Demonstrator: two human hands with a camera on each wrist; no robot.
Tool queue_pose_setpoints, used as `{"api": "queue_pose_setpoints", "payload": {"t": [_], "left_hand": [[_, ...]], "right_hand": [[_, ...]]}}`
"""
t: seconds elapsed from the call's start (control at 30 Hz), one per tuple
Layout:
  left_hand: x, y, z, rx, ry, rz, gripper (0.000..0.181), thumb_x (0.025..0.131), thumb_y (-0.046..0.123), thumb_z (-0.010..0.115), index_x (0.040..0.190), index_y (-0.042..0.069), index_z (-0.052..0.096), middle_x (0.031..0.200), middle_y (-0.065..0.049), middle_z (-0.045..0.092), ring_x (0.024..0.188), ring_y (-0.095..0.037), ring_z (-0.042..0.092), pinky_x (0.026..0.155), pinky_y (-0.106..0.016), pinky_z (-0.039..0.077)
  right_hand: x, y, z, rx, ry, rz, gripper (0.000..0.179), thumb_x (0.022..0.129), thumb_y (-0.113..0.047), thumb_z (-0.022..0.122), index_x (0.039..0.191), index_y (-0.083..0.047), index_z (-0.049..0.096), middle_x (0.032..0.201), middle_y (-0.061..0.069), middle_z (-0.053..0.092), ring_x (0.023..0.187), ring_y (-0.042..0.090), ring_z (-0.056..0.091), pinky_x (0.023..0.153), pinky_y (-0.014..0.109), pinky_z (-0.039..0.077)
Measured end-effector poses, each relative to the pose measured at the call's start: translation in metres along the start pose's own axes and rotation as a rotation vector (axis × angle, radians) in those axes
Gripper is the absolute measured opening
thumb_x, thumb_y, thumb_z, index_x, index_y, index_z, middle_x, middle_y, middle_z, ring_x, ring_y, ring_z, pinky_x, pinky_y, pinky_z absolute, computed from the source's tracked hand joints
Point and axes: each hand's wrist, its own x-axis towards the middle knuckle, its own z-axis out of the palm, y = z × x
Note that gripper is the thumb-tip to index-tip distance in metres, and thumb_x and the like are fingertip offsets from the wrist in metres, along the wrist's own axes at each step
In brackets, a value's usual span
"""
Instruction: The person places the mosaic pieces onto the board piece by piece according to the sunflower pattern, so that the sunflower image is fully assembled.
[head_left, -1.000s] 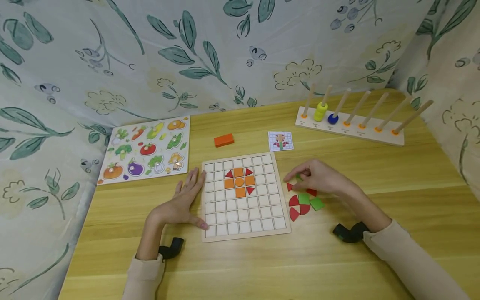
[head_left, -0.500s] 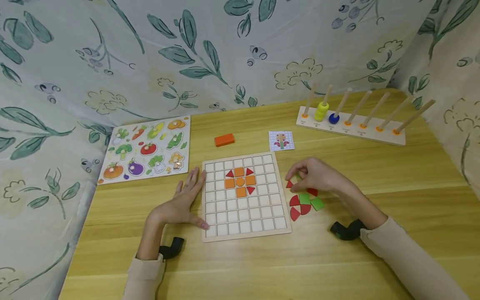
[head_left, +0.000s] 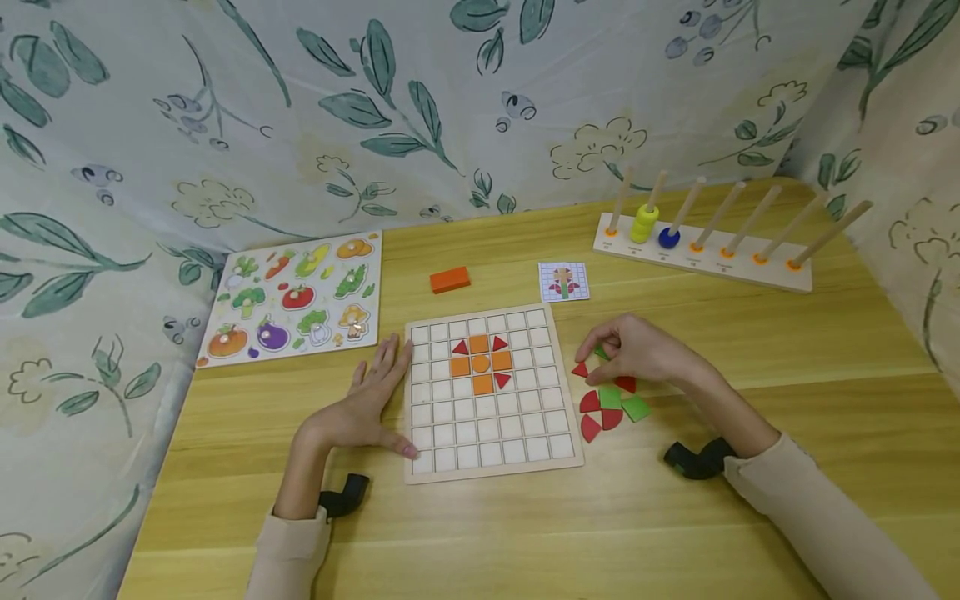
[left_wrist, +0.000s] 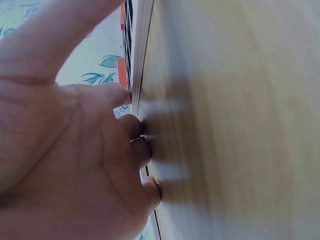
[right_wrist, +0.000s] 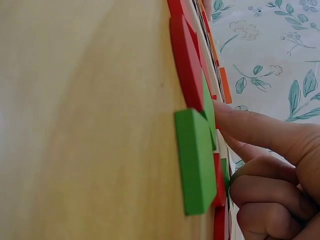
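Note:
A square wooden grid board (head_left: 493, 474) lies on the table. Orange squares (head_left: 478, 343), an orange round piece (head_left: 480, 362) and red triangles (head_left: 502, 381) sit in its cells. My left hand (head_left: 360, 408), fingers spread, rests along the board's left edge; the left wrist view shows its palm (left_wrist: 75, 150). To the right of the board, my right hand (head_left: 637, 350) pinches a small red triangle (head_left: 580, 370) between thumb and index finger, low at the table. Below and partly beneath that hand lie green squares (head_left: 637, 408) and red quarter-round pieces (head_left: 591, 428).
A vegetable puzzle board (head_left: 300, 292) lies at the back left. An orange block (head_left: 450, 280) and a small pattern card (head_left: 564, 282) lie behind the grid board. A peg stand (head_left: 705, 258) with yellow and blue beads stands at the back right.
The red triangle at my right fingertips has turned and shifted slightly toward the back. My right hand has moved only a little; the left hand stays in place.

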Motion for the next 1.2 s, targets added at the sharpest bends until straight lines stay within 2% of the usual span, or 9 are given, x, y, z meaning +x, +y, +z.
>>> {"api": "queue_pose_setpoints", "payload": {"t": [0.27,0.47,0.57,0.77,0.93,1.07,1.2], "left_hand": [[0.0,0.0,0.0,0.0,-0.003,-0.005,0.148,0.068,0.047,0.094,0.166,0.013,-0.011,0.17,-0.013,-0.029,0.159,-0.034,-0.026,0.127,-0.065,-0.012],[0.0,-0.002,0.0,-0.004,-0.001,-0.002,0.149,0.068,0.047,0.095,0.166,0.014,-0.012,0.17,-0.013,-0.029,0.159,-0.034,-0.027,0.127,-0.065,-0.012],[-0.001,-0.002,0.001,-0.003,0.0,0.0,0.149,0.068,0.047,0.095,0.166,0.013,-0.012,0.17,-0.013,-0.029,0.159,-0.034,-0.027,0.127,-0.065,-0.012],[-0.001,-0.002,0.0,-0.007,0.001,0.004,0.148,0.068,0.046,0.094,0.166,0.013,-0.012,0.17,-0.014,-0.029,0.158,-0.035,-0.027,0.126,-0.066,-0.013],[-0.001,-0.001,0.0,-0.023,-0.002,0.009,0.147,0.069,0.045,0.094,0.166,0.012,-0.012,0.17,-0.016,-0.03,0.158,-0.037,-0.027,0.126,-0.067,-0.014],[0.0,0.0,0.0,-0.019,-0.003,0.005,0.147,0.07,0.046,0.094,0.166,0.012,-0.012,0.17,-0.015,-0.029,0.158,-0.036,-0.027,0.126,-0.067,-0.014],[0.0,0.001,-0.001,-0.024,-0.003,0.005,0.147,0.07,0.046,0.094,0.166,0.012,-0.012,0.17,-0.016,-0.029,0.158,-0.036,-0.027,0.125,-0.067,-0.014]], "right_hand": [[0.003,0.0,0.002,-0.005,0.003,-0.002,0.024,0.087,-0.015,0.083,0.108,-0.008,0.074,0.063,-0.001,0.043,0.055,0.014,0.039,0.05,0.021,0.03],[0.001,-0.008,0.005,-0.02,0.06,-0.03,0.026,0.089,-0.019,0.082,0.112,-0.009,0.074,0.063,-0.001,0.037,0.057,0.014,0.034,0.052,0.023,0.027],[0.002,-0.016,0.011,0.012,0.076,-0.044,0.026,0.089,-0.019,0.082,0.112,-0.011,0.076,0.064,-0.002,0.034,0.057,0.014,0.033,0.053,0.024,0.025],[0.011,-0.042,0.039,0.118,0.065,-0.104,0.023,0.087,-0.015,0.083,0.109,-0.01,0.078,0.062,-0.002,0.031,0.058,0.016,0.031,0.052,0.024,0.025],[0.024,-0.068,0.069,0.151,0.033,-0.131,0.021,0.085,-0.014,0.085,0.105,-0.012,0.08,0.059,-0.003,0.034,0.059,0.015,0.033,0.056,0.025,0.027],[0.036,-0.081,0.089,0.151,0.022,-0.167,0.018,0.083,-0.01,0.086,0.1,-0.012,0.081,0.055,-0.005,0.037,0.056,0.013,0.035,0.058,0.022,0.03],[0.045,-0.087,0.101,0.113,0.03,-0.186,0.016,0.082,-0.008,0.087,0.096,-0.011,0.081,0.054,-0.006,0.039,0.053,0.01,0.035,0.054,0.02,0.028]]}}
